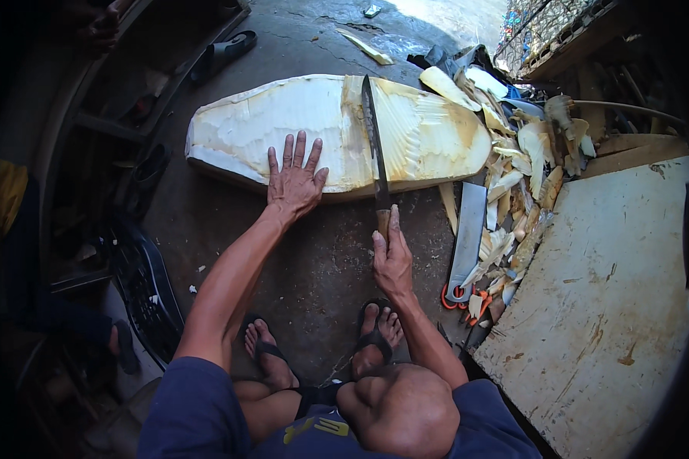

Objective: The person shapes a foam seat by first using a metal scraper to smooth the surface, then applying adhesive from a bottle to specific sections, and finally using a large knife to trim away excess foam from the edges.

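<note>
A long pale foam block (260, 115), tapered toward both ends, lies across the floor in front of me. Its left part is whiter and smoother; the right part is yellowish with ridged cut marks. My left hand (295, 182) rests flat on its near side, fingers spread. In my right hand (393, 260) is the wooden handle of a long dark-bladed knife (374, 134), fingers wrapped round it. The blade points away from me and lies across the block, right of its middle. Whether its edge has sunk into the foam, I cannot tell.
Foam offcuts (532, 153) are heaped at the right. Beside them lie a wide flat grey blade (468, 237) and orange-handled scissors (457, 294). A worn board (597, 298) stands at lower right. Black sandals (153, 168) and a black plastic tray-like piece (145, 287) lie left.
</note>
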The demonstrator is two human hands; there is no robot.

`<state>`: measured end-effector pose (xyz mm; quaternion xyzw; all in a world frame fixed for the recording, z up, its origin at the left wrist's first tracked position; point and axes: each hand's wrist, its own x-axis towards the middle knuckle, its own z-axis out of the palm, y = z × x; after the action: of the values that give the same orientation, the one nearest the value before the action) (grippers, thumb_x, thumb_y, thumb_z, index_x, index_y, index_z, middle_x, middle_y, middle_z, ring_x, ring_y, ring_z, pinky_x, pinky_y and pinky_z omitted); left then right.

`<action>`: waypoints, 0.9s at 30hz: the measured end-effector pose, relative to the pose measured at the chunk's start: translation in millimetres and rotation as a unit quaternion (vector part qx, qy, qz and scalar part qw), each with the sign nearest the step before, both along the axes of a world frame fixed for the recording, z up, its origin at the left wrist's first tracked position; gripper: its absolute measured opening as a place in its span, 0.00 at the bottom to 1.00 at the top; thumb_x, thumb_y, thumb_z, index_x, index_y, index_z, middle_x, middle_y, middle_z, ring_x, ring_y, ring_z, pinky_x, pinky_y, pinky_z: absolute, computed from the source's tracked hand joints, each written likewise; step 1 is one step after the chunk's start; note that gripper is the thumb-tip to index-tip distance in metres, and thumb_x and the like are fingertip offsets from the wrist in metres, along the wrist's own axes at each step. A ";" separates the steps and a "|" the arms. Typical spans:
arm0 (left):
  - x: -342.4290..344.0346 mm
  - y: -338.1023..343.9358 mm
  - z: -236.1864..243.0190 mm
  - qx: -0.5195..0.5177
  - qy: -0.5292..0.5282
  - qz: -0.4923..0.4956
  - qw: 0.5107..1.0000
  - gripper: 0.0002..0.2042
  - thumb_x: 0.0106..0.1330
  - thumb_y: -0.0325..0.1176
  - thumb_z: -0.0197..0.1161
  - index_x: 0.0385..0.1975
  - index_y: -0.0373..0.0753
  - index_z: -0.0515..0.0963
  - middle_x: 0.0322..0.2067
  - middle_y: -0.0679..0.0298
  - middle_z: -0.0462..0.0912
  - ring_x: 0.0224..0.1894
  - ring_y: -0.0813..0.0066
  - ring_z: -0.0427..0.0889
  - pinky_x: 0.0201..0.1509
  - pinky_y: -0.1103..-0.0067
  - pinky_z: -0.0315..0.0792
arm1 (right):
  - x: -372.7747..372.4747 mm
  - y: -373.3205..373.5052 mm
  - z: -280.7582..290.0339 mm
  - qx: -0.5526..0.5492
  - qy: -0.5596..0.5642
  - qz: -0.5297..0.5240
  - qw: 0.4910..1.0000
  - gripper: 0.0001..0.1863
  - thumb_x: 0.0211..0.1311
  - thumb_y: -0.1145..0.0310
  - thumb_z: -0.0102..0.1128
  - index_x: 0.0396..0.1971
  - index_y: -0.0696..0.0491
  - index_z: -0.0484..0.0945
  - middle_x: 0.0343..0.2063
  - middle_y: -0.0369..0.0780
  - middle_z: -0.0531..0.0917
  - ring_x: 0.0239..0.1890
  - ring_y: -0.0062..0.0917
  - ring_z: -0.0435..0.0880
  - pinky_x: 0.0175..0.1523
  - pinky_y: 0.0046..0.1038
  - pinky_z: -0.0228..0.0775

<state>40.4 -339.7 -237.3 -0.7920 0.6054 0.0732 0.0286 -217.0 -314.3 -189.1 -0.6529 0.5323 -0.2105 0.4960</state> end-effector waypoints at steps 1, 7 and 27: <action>9.8 -1.1 3.6 -0.018 -0.017 -0.014 1.000 0.33 0.79 0.55 0.36 0.80 0.51 0.46 0.81 0.56 0.37 0.82 0.51 0.33 0.79 0.47 0.26 | 9.8 -9.9 4.6 0.035 -0.001 0.015 0.999 0.34 0.76 0.68 0.51 0.77 0.55 0.53 0.68 0.56 0.70 0.68 0.48 0.73 0.70 0.37 0.66; 4.9 4.3 -2.4 0.035 0.012 0.003 0.999 0.33 0.79 0.55 0.36 0.80 0.51 0.46 0.81 0.56 0.36 0.82 0.52 0.33 0.79 0.46 0.25 | -30.8 61.0 -17.4 -0.051 0.005 0.014 0.999 0.33 0.77 0.67 0.51 0.76 0.57 0.55 0.65 0.57 0.73 0.64 0.47 0.78 0.64 0.36 0.70; 8.7 5.7 -4.9 0.019 0.011 0.008 1.000 0.33 0.78 0.56 0.35 0.80 0.53 0.45 0.81 0.58 0.36 0.82 0.54 0.32 0.79 0.47 0.23 | -19.0 59.1 -35.2 -0.050 -0.003 0.027 0.998 0.33 0.76 0.63 0.52 0.76 0.57 0.56 0.67 0.54 0.72 0.66 0.47 0.76 0.67 0.34 0.68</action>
<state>49.1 -334.1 -242.2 -0.7952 0.5979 0.0940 0.0363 -236.0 -255.1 -224.4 -0.6901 0.5021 -0.2255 0.4699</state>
